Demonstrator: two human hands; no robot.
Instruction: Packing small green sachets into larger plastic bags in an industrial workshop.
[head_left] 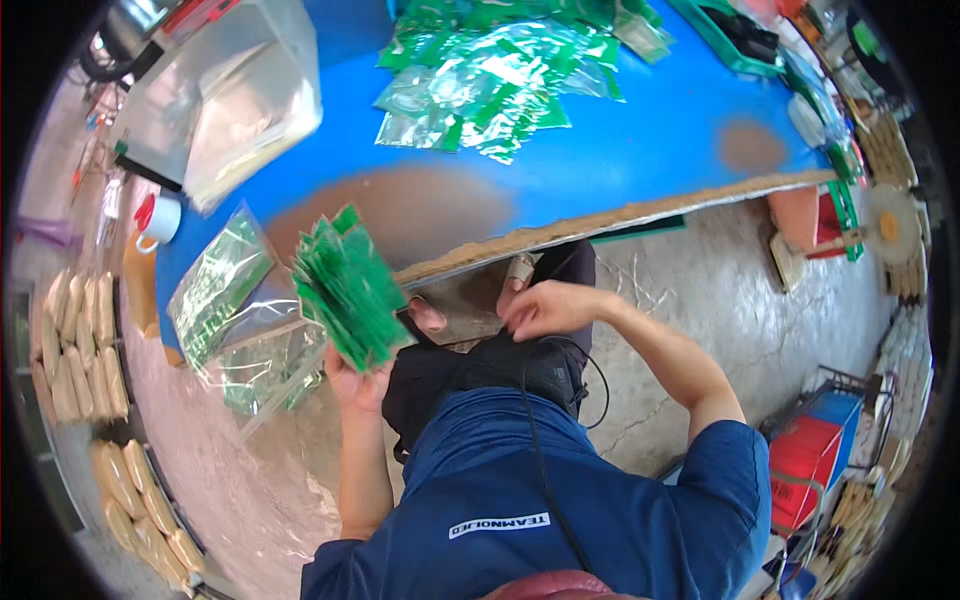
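Observation:
A thick bundle of green-and-clear plastic packets stands in my left hand, which grips it from below near the table's left front edge. Just left of the bundle, larger clear plastic bags with green packets inside lie over the table corner and hang past it. My right hand is at my lap, close to a black pouch at my waist. Its fingers are curled in, and whatever may be between them is hidden. Across the far side of the table spreads a loose pile of similar green-and-clear packets.
The blue table has worn brown patches and a rough front edge. A translucent plastic bin and a white-and-red mug stand at left; a green tray is far right. Wrapped tan bundles line the left floor.

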